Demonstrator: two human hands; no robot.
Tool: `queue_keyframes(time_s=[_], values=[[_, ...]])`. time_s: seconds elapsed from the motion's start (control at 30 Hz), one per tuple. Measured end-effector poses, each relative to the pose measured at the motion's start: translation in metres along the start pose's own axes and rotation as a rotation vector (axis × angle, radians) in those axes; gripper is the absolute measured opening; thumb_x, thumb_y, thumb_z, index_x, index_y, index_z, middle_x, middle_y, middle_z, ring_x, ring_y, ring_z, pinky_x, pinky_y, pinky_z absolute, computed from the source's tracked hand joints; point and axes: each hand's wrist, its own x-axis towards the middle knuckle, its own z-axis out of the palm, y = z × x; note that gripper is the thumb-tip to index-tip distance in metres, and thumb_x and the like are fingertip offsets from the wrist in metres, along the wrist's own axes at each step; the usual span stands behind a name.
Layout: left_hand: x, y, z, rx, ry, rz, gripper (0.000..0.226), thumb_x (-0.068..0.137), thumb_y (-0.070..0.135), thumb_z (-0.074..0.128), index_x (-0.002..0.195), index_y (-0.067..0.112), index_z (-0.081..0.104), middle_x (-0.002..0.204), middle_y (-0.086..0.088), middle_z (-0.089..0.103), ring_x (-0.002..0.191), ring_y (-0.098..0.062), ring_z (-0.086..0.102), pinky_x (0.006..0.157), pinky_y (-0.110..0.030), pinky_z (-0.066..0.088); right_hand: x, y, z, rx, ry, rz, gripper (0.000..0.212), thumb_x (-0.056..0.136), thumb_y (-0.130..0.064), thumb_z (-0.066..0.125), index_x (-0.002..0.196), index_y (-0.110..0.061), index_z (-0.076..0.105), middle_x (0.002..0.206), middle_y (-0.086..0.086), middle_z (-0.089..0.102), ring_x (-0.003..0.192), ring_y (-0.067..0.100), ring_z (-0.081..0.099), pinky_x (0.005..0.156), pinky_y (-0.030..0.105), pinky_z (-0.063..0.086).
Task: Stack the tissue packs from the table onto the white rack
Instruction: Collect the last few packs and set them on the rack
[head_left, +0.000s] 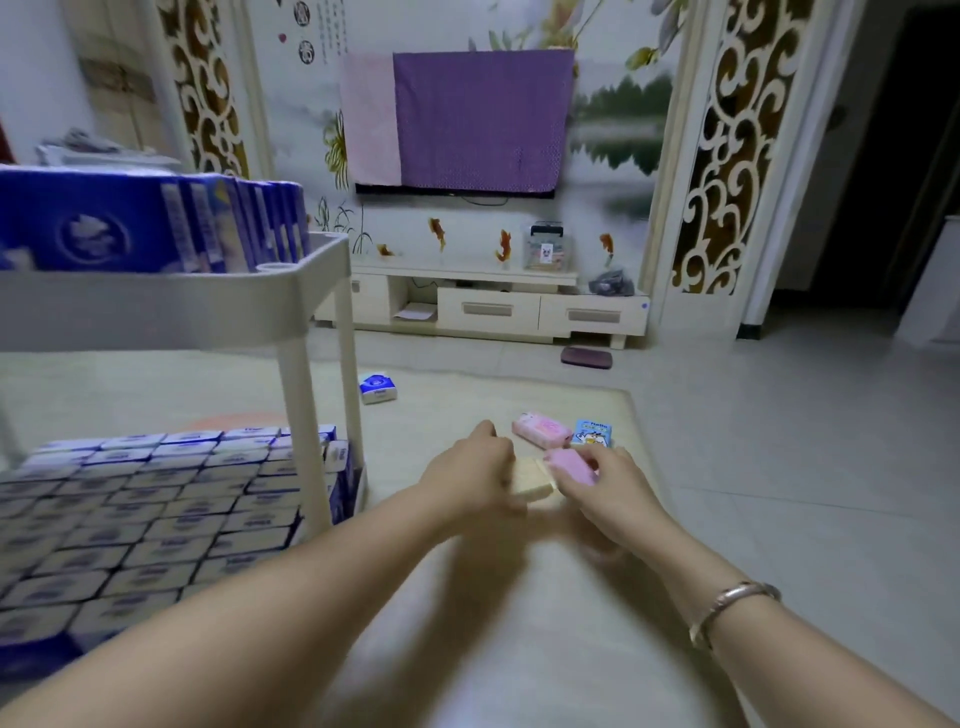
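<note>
A small, soft pink tissue pack (573, 466) with rounded corners sits pinched in the curled fingers of the right hand (605, 491), touching a flat beige pack (530, 480) that the left hand (470, 475) grips beside it, both low over the pale mat (519, 649). Just beyond lie another glossy pink pack (541, 429) and a blue carton-like pack (592, 434). To the left, the smooth white rack (291, 291) holds rows of blue-and-white packs (156, 499).

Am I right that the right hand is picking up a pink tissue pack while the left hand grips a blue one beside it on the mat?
Nearly. In the head view the right hand does hold a pink tissue pack, but the pack the left hand grips is a cream pack, not blue. The small blue pack lies untouched further away on the mat.
</note>
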Motion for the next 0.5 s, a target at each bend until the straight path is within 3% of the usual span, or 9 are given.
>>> queue_keyframes(time_s=[0.07,0.2,0.3,0.37,0.43,0.5], values=[[-0.025,0.009,-0.028,-0.074,0.125,0.031,0.036,0.075,0.032,0.069,0.101,0.011,0.053,0.103,-0.003,0.046,0.084,-0.024,0.053,0.07,-0.034,0.045,-0.009,-0.026,-0.008,0.245,-0.019,0.037,0.032,0.09,-0.039,0.06,0.104,-0.01,0.061,0.095,0.013,0.064,0.077,0.02,0.062,0.065,0.031,0.048],[-0.088,0.022,-0.096,-0.213,0.354,0.091,0.031,0.079,0.029,0.067,0.1,0.012,0.052,0.093,-0.004,0.06,0.081,-0.023,0.056,0.065,-0.032,0.045,-0.033,-0.096,-0.027,0.767,-0.069,0.133,0.045,0.093,-0.041,0.056,0.117,-0.003,0.054,0.109,0.016,0.064,0.084,0.021,0.064,0.069,0.034,0.056],[-0.137,0.023,-0.148,-0.25,0.512,0.16,0.03,0.083,0.033,0.066,0.103,0.014,0.053,0.094,0.0,0.064,0.083,-0.018,0.061,0.074,-0.038,0.053,-0.059,-0.155,-0.036,0.853,-0.134,0.031,0.045,0.095,-0.04,0.051,0.121,-0.003,0.051,0.114,0.014,0.063,0.084,0.018,0.063,0.071,0.032,0.054],[-0.167,0.02,-0.181,-0.351,0.586,0.191,0.03,0.086,0.037,0.065,0.105,0.016,0.052,0.096,0.003,0.064,0.083,-0.011,0.064,0.072,-0.028,0.056,-0.074,-0.195,-0.036,0.881,-0.135,-0.093,0.044,0.097,-0.035,0.048,0.125,-0.001,0.047,0.11,0.014,0.063,0.083,0.018,0.063,0.075,0.036,0.053],[-0.192,0.01,-0.212,-0.435,0.651,0.21,0.028,0.087,0.037,0.063,0.106,0.019,0.052,0.099,0.005,0.065,0.085,-0.007,0.066,0.067,-0.017,0.053,-0.089,-0.238,-0.038,0.896,-0.049,-0.233,0.041,0.097,-0.034,0.049,0.125,-0.005,0.047,0.102,0.01,0.066,0.086,0.018,0.064,0.083,0.041,0.051],[-0.212,-0.007,-0.244,-0.513,0.71,0.207,0.029,0.088,0.036,0.063,0.11,0.021,0.051,0.106,0.002,0.066,0.094,-0.012,0.066,0.075,-0.022,0.054,-0.097,-0.28,-0.04,0.898,0.054,-0.345,0.038,0.094,-0.042,0.052,0.12,-0.015,0.049,0.1,0.005,0.067,0.091,0.015,0.064,0.076,0.033,0.051]])
